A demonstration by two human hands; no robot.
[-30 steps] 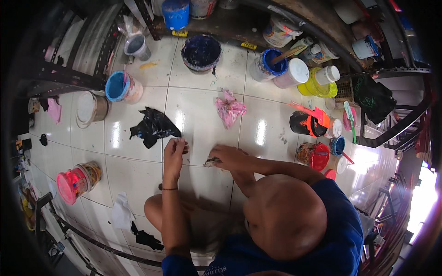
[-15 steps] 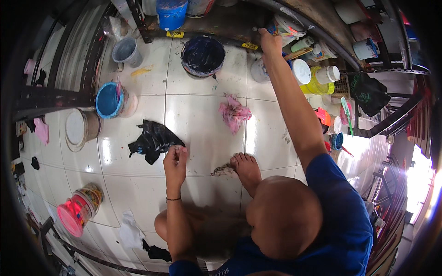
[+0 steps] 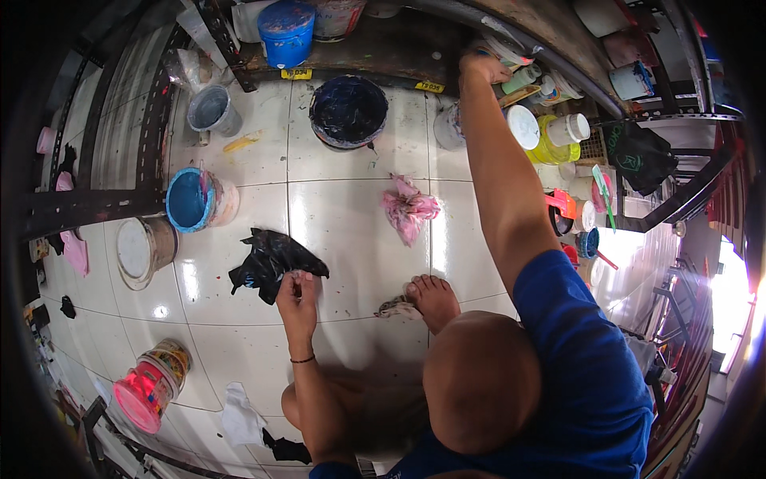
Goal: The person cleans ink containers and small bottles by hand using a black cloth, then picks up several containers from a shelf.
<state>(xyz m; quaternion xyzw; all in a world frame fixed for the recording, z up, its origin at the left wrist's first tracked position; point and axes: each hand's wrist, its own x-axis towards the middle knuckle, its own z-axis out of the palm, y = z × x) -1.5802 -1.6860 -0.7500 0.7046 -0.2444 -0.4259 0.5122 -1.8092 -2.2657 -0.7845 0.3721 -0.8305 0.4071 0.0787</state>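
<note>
My right arm stretches far forward to the lower shelf, where my right hand is against a white paint tub with a coloured label. Its fingers are largely hidden. My left hand is held low over the floor, fingers curled and pressed together; what they hold, if anything, I cannot make out. Just beyond it lies a crumpled black plastic bag. A wide tub of dark paint stands on the tiles in front of the shelf. Between that tub and my bare foot is a pink-stained rag.
Left on the floor are a blue paint bucket, a grey pail and a lidded white bucket. Tubs and a yellow bucket crowd the right side. A blue bucket sits on the shelf. Pink-lidded containers stand lower left.
My right hand has shifted from the near edge of the tub to farther in at its side. My left hand stays curled near the black bag. The view has tilted slightly.
</note>
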